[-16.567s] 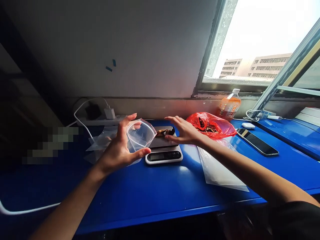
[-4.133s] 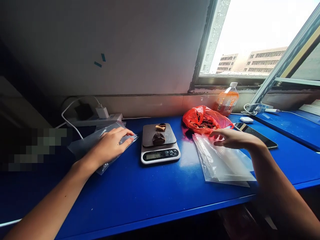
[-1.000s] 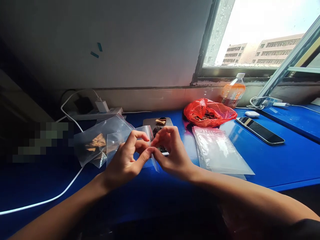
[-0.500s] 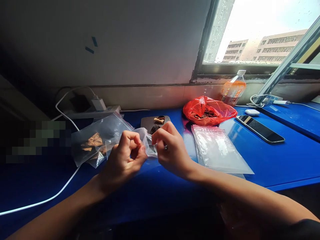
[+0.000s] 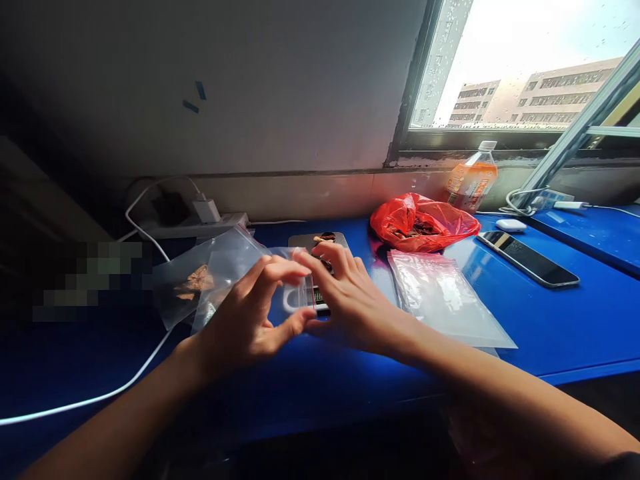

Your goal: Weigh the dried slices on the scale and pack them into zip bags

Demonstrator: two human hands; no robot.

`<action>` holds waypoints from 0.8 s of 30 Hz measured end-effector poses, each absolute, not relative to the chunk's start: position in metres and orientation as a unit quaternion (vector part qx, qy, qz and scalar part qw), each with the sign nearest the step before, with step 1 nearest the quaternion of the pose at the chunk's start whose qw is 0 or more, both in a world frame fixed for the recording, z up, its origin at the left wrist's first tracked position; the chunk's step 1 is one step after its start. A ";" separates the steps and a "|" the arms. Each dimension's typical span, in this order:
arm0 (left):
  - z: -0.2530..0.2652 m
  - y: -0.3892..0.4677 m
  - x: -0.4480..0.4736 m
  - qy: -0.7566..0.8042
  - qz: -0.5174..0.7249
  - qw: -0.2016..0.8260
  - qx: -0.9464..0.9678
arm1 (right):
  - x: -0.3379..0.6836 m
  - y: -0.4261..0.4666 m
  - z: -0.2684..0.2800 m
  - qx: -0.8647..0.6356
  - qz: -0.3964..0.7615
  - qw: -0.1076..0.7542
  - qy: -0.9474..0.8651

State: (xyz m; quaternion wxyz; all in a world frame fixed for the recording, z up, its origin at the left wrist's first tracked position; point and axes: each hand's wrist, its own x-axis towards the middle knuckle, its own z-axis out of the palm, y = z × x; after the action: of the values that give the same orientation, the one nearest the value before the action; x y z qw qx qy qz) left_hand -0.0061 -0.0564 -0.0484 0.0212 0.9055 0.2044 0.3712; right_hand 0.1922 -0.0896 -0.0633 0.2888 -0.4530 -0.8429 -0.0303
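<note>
A: Taking the clear bag (image 5: 303, 293) as the clock's hub, with twelve pointing to the wall, what is lying leftmost on the tabletop (image 5: 345, 373)?

B: A cable (image 5: 100, 398) is running in from eight o'clock. Between nine and ten, a filled bag (image 5: 227, 248) is lying with brown pieces (image 5: 197, 280) showing through its plastic. At ten, a power strip (image 5: 233, 223) is bearing a white charger (image 5: 207, 211).

A: And the hands?

B: At eight, the left hand (image 5: 245, 313) is holding the clear bag. Its fingers are curling over from above, its thumb is reaching in from below, and a wide gap is showing between them.

A: How is the clear bag sitting?

B: It is being held between both hands, its red-edged mouth facing three. Between twelve and one, just beyond it, the scale (image 5: 297, 243) is bearing brown bits (image 5: 325, 239); its display is showing too little to read.

A: The other hand?

B: At three, the right hand (image 5: 355, 300) is arching half spread, its fingertips overlapping the clear bag's top edge. I cannot tell whether it is gripping.

A: Farther right?

B: At two, a red bag (image 5: 453, 230) is sagging around dark pieces (image 5: 417, 228). Flat bags (image 5: 445, 293) are lying stacked at three. A bottle (image 5: 473, 181) is standing at two, a small white case (image 5: 511, 225) is resting between two and three, and a phone (image 5: 530, 259) is lying near three.
</note>
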 end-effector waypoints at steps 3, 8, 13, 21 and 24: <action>-0.048 -0.052 -0.011 0.180 0.291 -0.029 0.939 | 0.198 -0.083 -0.065 -0.459 -0.015 0.312 -0.832; -0.051 -0.050 -0.012 0.196 0.213 -0.026 0.957 | 0.199 -0.087 -0.060 -0.421 0.007 0.305 -0.854; -0.050 -0.046 -0.012 0.197 0.277 0.051 0.939 | 0.214 -0.069 -0.049 -0.379 0.035 0.358 -0.853; -0.048 -0.037 -0.019 0.244 0.319 0.062 0.914 | 0.251 0.010 -0.059 -0.447 0.088 0.224 -0.862; -0.046 -0.039 -0.018 0.250 0.311 0.057 0.915 | 0.248 0.022 -0.068 -0.378 0.070 0.235 -0.893</action>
State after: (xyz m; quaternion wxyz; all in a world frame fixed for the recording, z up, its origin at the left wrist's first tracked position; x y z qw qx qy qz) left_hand -0.0177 -0.0389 -0.0461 0.0568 0.9154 0.2495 0.3107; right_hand 0.2478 0.0216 -0.0681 0.2351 -0.3778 -0.8928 0.0700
